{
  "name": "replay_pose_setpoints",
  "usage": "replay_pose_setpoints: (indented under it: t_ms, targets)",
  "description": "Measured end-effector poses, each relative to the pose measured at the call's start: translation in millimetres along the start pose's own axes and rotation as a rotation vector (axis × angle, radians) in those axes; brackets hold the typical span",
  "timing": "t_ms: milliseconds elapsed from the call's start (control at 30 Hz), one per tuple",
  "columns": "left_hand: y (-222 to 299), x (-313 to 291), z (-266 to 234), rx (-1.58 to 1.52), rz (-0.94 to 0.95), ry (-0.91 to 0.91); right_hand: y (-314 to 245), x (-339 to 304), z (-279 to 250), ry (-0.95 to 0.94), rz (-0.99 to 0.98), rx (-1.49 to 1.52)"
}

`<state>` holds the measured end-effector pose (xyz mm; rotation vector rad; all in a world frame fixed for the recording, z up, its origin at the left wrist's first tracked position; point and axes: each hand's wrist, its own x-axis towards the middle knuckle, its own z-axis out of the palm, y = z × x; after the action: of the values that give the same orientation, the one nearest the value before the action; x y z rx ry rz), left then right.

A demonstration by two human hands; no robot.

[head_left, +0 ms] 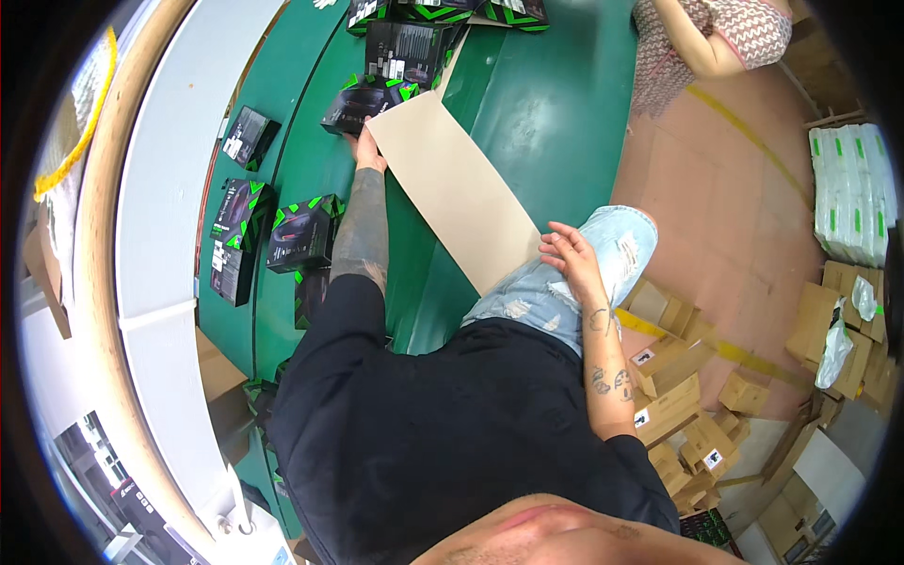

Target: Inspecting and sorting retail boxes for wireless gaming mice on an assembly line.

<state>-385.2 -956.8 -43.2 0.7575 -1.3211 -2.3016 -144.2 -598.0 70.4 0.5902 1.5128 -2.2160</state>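
My left hand (368,151) reaches forward over the green work surface and grips the near edge of a black box with green marks (356,105). Part of its fingers is hidden by the box. Right beside that hand begins a long plain beige cardboard piece (461,193), which slants back toward my lap. My right hand (571,256) is held above my thigh, close to the cardboard's near end. Its fingers are loosely bent and apart, with nothing visible in them.
Further black boxes (306,232) stand to the left on the green table (556,85), with more stacked at its far end (407,52). Another person (711,42) is at the far right. Brown cartons (673,367) lie on the floor at right, and a pale wrapped stack (849,193) stands beyond.
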Motion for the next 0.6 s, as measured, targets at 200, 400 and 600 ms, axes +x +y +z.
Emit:
replay_pose_setpoints:
  t_ms: [200, 400, 600]
  targets:
    - [10, 34, -14, -0.261, -0.322, 0.137, 6, 0, 7, -0.036, -0.055, -0.144]
    - [99, -64, 26, -0.168, 0.462, -0.027, 12, -4, 1, 0.001, -0.063, -0.064]
    - [112, -203, 66, -0.296, -0.296, -0.652, -39, -32, 33, -0.180, -0.278, -0.049]
